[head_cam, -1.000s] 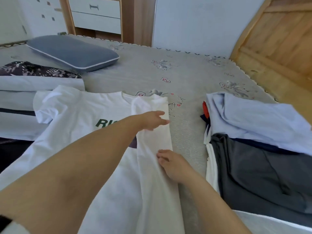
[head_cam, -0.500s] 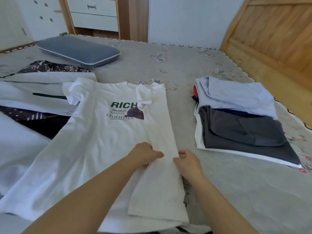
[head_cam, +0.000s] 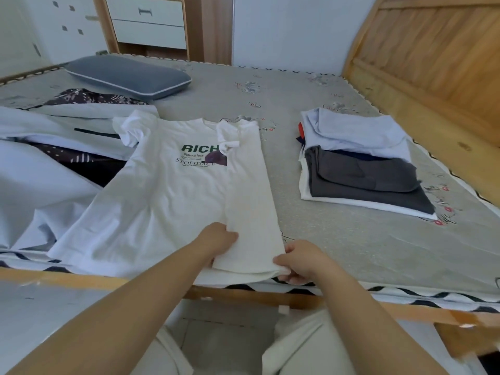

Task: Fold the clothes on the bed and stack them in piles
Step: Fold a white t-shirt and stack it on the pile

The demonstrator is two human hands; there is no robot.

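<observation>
A white T-shirt with green "RICH" lettering lies face up on the bed, its right side folded inward as a long strip. My left hand grips the inner edge of that strip near the hem. My right hand pinches the hem's outer corner at the bed's front edge. To the right sits a stack of folded clothes, pale blue on top, dark grey below, white at the bottom.
Unfolded garments, pale blue and dark patterned, lie heaped at the left. A grey-blue pillow rests at the back. A wooden headboard borders the right side, and the wooden bed rail runs along the front.
Both hands have slid down the folded strip from the shirt's chest to its hem. The view has pulled back from the bed, so the front rail and my legs show.
</observation>
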